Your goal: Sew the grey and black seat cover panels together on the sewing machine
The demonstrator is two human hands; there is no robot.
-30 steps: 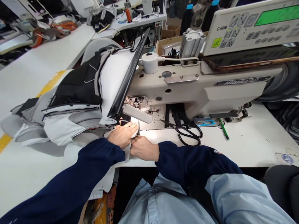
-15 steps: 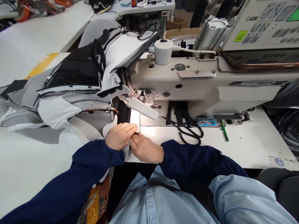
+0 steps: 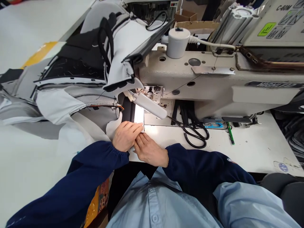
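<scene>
My left hand (image 3: 127,136) lies over the near end of a white fabric strip (image 3: 139,114), fingers held together and pressed down on it. Just right of it, my right hand (image 3: 151,150) has its fingers closed at the same fabric edge, touching the left fingertips. A dark band (image 3: 128,109) runs along the strip's left side. Beyond my fingers, the strip leads towards the needle area of a sewing machine (image 3: 175,71), under a lit lamp (image 3: 152,106). The fabric under my palms is hidden.
A large bundle of grey, white and black sewn fabric (image 3: 78,66) spreads over the table (image 3: 28,164) at left. Black-handled scissors (image 3: 196,134), a green pencil (image 3: 230,134) and black straps (image 3: 186,112) lie right of the hands. A control panel (image 3: 280,23) stands at upper right.
The camera view has shifted and tilted a little. Both hands stay together at the strip's near end; less grey fabric shows below them.
</scene>
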